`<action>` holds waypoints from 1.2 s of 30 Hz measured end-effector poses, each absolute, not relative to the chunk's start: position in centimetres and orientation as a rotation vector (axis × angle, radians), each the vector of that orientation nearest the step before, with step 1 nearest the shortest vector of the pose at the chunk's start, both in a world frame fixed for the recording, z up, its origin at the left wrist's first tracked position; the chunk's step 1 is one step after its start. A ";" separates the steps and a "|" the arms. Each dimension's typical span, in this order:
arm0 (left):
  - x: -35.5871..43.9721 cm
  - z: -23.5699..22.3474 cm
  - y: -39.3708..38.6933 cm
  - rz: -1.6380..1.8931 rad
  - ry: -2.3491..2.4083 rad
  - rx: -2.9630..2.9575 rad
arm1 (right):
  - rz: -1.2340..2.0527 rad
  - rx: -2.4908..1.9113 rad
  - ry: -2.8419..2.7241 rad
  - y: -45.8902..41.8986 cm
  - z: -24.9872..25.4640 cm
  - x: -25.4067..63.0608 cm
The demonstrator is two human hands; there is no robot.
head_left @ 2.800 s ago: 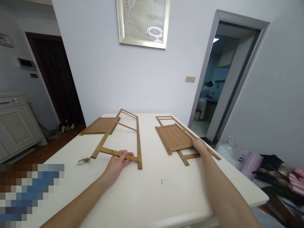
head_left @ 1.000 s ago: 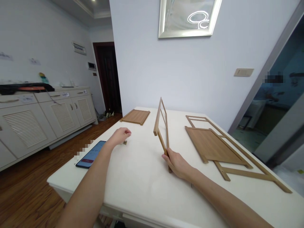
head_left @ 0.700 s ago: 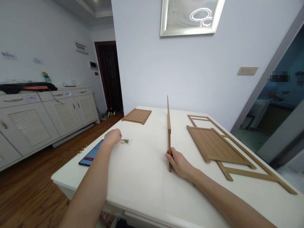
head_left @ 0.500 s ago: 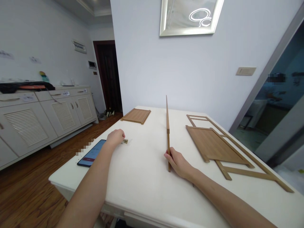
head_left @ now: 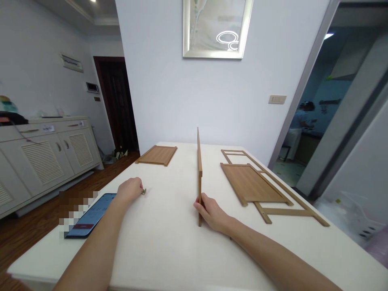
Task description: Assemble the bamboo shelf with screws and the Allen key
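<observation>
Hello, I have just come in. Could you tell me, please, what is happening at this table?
The person's right hand holds a wooden frame on edge above the white table. The left hand is at the small metal hardware; whether it grips any is unclear. One wooden panel lies at the far left, and another lies partly over a second frame on the right. A phone lies beside the left forearm.

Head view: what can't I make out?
All in the head view:
Left hand: grip hidden by its own curled fingers.
Small metal pieces: too small to count.
Upright frame: openings hidden, seen edge-on.
Phone: partly covered by the left forearm.
Wall picture: top cut off by the image edge.
</observation>
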State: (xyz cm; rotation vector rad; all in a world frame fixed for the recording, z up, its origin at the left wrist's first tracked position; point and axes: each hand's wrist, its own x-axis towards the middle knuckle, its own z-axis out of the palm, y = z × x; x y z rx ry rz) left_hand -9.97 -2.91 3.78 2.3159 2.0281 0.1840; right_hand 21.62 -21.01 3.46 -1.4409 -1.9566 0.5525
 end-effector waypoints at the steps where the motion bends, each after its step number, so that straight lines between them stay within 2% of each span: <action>1: -10.0 3.7 -2.9 0.178 2.026 2.319 | 0.557 -1.431 -1.959 -21.0 3.4 21.6; 36: -10.0 3.8 -2.9 0.172 1.944 2.324 | 0.584 -1.385 -1.968 -21.0 3.1 21.6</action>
